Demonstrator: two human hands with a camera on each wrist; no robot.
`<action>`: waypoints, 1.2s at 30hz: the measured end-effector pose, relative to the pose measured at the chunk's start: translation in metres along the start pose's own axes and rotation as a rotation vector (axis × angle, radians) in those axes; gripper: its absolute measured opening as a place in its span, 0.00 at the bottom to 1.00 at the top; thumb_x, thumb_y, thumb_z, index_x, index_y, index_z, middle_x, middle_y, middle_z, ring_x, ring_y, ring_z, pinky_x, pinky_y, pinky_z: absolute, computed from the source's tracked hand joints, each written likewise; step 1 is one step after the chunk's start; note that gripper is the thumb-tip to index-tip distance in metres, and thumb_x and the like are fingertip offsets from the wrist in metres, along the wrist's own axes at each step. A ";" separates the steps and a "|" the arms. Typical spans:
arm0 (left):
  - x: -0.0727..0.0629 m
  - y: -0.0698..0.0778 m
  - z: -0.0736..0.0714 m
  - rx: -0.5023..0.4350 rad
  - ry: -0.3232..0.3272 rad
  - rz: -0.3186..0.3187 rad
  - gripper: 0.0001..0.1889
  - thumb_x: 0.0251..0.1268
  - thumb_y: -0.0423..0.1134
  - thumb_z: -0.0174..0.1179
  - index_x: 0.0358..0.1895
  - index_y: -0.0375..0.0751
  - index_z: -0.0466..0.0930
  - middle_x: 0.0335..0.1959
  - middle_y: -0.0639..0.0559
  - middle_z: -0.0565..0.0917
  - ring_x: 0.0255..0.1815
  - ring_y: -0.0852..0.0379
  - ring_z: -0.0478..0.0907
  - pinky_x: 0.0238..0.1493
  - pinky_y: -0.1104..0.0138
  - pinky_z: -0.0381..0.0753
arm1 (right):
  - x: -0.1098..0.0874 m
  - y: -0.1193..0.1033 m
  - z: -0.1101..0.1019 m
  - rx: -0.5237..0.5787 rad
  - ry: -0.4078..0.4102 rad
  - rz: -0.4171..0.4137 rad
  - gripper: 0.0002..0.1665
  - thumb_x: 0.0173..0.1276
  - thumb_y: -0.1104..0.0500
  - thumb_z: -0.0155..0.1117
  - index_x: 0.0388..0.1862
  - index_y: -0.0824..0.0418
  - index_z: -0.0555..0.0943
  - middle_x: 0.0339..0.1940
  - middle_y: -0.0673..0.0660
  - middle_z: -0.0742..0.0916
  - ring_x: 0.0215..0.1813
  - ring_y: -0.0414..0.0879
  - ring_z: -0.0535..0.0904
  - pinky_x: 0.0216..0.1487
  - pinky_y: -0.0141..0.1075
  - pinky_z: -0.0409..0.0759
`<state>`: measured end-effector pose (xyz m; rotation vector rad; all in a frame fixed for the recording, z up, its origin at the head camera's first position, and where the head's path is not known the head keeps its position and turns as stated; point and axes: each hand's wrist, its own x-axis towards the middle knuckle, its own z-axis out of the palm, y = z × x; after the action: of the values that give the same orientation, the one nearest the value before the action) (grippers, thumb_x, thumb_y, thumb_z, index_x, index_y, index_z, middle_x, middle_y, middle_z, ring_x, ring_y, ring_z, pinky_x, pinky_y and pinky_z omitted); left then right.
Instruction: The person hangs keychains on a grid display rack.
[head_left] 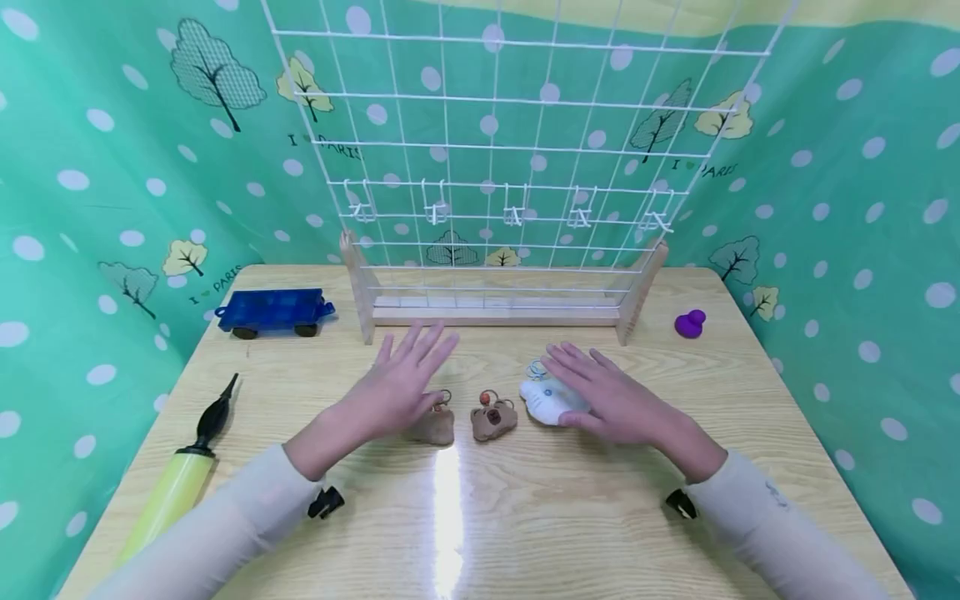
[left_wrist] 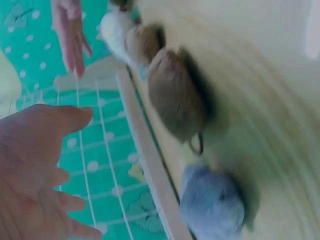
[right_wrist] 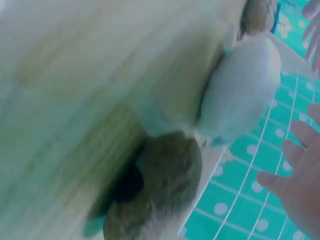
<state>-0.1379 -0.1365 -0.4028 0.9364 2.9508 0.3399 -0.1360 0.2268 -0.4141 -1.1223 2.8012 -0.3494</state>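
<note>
My left hand hovers with spread fingers above a brown plush keychain, partly covering it. Beside that lies a brown bear-head plush keychain with a ring. A white plush keychain with blue details sits partly under my right hand, whose fingers are straight; whether they touch it I cannot tell. In the left wrist view a grey-blue plush lies near the brown one. The right wrist view has a dark brownish plush close to the white one. Both plushes are hidden from the head view.
Behind the keychains stands a white wire grid rack on a wooden base, with several white hooks in a row. A blue toy wagon and a yellow hand pump lie at the left. A purple toy duck sits at the right.
</note>
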 end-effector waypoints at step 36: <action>0.053 -0.118 -0.080 -0.692 0.412 -0.532 0.39 0.79 0.61 0.45 0.83 0.67 0.35 0.86 0.55 0.46 0.83 0.42 0.54 0.77 0.42 0.66 | -0.044 0.120 0.011 0.442 -0.059 0.304 0.22 0.70 0.64 0.68 0.62 0.62 0.82 0.40 0.52 0.87 0.40 0.39 0.77 0.38 0.28 0.80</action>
<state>-0.2555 -0.2159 -0.3482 -0.0069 2.8599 1.5158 -0.1823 0.3395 -0.4547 -0.5940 2.5973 -0.8308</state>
